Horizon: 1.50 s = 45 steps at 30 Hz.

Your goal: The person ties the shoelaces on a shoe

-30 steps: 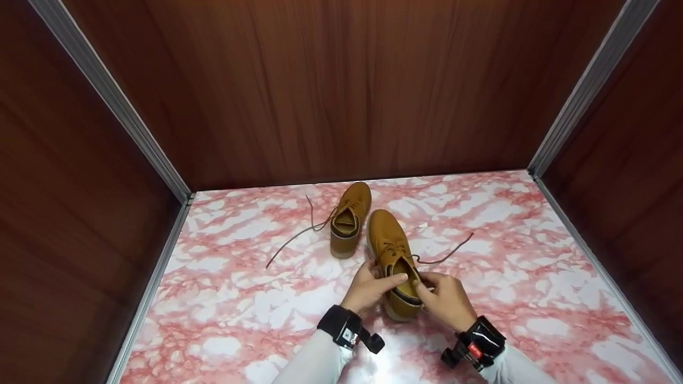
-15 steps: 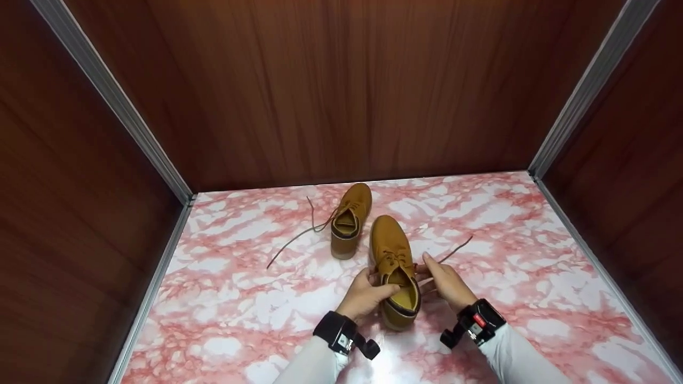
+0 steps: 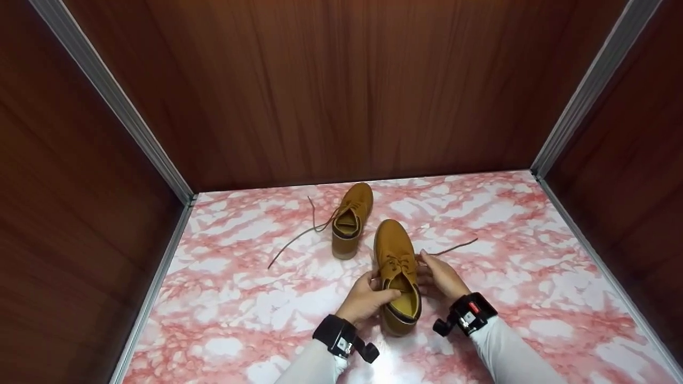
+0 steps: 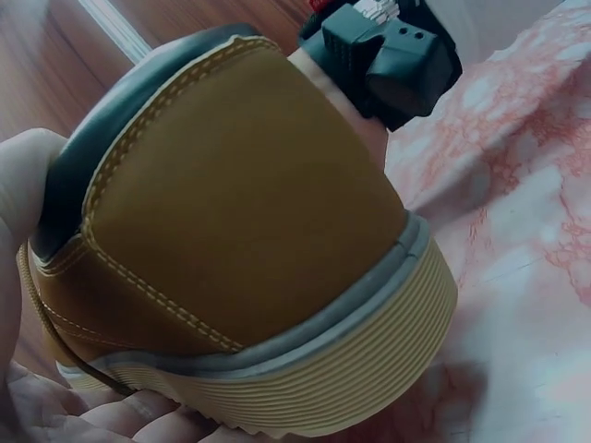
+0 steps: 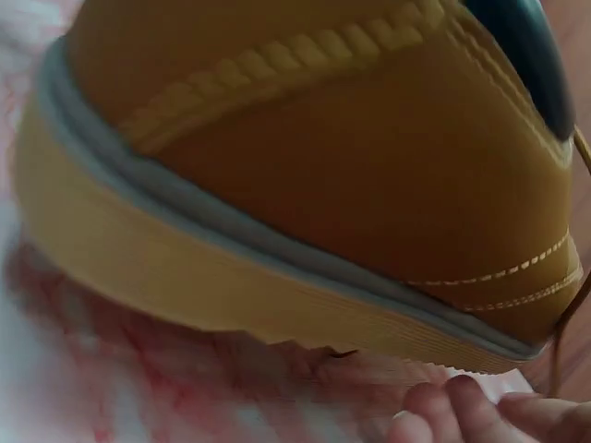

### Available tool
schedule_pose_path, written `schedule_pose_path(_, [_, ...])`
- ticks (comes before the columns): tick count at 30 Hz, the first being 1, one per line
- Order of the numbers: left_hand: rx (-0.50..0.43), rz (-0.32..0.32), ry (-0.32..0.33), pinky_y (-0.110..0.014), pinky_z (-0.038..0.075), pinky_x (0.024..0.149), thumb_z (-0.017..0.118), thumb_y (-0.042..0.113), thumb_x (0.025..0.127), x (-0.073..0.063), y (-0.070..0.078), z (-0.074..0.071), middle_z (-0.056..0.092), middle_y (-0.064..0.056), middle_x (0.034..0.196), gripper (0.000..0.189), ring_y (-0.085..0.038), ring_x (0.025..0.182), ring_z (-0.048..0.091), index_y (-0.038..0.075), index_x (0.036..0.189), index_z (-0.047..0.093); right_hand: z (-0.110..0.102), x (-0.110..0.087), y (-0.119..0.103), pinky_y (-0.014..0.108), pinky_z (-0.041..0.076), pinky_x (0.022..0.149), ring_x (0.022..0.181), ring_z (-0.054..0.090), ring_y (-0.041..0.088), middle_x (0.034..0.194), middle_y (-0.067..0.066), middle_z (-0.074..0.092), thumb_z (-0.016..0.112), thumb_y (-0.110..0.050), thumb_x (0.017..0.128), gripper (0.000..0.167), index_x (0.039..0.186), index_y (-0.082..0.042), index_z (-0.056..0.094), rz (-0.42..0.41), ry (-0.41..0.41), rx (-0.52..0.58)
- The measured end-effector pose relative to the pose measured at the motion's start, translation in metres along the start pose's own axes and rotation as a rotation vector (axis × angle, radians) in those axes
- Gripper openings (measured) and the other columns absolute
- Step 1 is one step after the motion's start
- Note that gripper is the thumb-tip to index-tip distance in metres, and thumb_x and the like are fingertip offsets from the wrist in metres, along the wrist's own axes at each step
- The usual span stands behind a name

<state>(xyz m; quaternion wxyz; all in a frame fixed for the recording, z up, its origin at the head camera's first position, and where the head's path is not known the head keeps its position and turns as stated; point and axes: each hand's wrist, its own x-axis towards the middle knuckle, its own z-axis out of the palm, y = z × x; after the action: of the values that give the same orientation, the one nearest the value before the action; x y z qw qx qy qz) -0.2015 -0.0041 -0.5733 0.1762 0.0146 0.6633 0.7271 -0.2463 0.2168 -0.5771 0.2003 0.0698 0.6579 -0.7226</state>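
Thumb [image 3: 391, 295] inside its collar [image 3: 401, 316], the left grip [image 3: 363, 300] holds the nearer shoe [image 3: 394, 242] over the marbled worktop [image 3: 256, 320]; whether the right grip [image 3: 440, 274], alongside, pinches the lace [image 3: 456, 247] is unclear. Another shoe [image 3: 346, 246] stands beyond.

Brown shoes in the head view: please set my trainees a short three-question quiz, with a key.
1. True or false: the loose lace of the farther shoe trails to the right in the head view.
2. Over which part of the nearer shoe does the thumb of the left grip reach?
3. The right grip is at the nearer shoe's: A) left side B) right side C) toe tip.

Key: 1. False. 2. The collar. 3. B.
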Motion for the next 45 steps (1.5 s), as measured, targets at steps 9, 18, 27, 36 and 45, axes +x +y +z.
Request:
schedule_pose_path(9, [-0.047,-0.058,0.000,-0.038,0.062,0.084,0.081,0.016,0.079,0.000,-0.003,0.000,0.071,-0.011,0.125,0.073,-0.022,0.101,0.073,0.000,0.142,0.048,0.004,0.013,0.005,0.040,0.061,0.089,0.100,0.076,0.021,0.120,0.008,0.069,0.054,-0.037,0.109,0.074,0.168,-0.027,0.010,-0.106,0.022,0.082])
schedule_pose_path(18, [0.029,-0.077,-0.067,-0.033,0.061,0.085,0.085,0.017,0.080,-0.001,-0.004,-0.006,0.071,-0.009,0.120,0.083,-0.019,0.097,0.072,0.004,0.152,0.044,0.004,0.017,0.008,0.036,0.064,0.078,0.090,0.077,0.022,0.163,0.038,0.025,0.069,-0.027,0.102,0.094,0.168,-0.034,0.003,-0.164,0.061,-0.039])
schedule_pose_path(27, [-0.131,-0.143,-0.088,-0.034,0.061,0.076,0.078,0.040,0.092,0.002,-0.007,-0.008,0.074,-0.007,0.117,0.068,-0.019,0.088,0.075,0.018,0.149,0.048,0.006,0.014,0.006,0.034,0.064,0.079,0.088,0.076,0.020,0.116,0.021,0.070,0.072,-0.020,0.100,0.086,0.166,-0.036,0.019,-0.236,0.142,-0.085])
schedule_pose_path(36, [-0.393,-0.192,-0.119,-0.028,0.050,0.069,0.052,0.061,0.102,0.010,-0.007,-0.010,0.069,0.007,0.092,0.050,-0.011,0.074,0.063,0.018,0.127,0.056,0.005,0.008,0.003,0.037,0.065,0.072,0.085,0.077,0.022,0.102,0.014,0.074,0.070,-0.015,0.101,0.089,0.166,-0.037,0.013,-0.247,0.120,-0.011])
schedule_pose_path(45, [-0.423,0.033,0.185,-0.041,0.055,0.105,0.058,0.030,0.106,0.012,-0.004,-0.014,0.059,-0.020,0.145,0.054,-0.022,0.117,0.069,-0.001,0.149,0.047,-0.003,0.007,0.004,0.039,0.065,0.075,0.088,0.078,0.022,0.114,0.020,0.073,0.072,-0.016,0.100,0.093,0.166,-0.039,0.011,-0.233,0.136,-0.052])
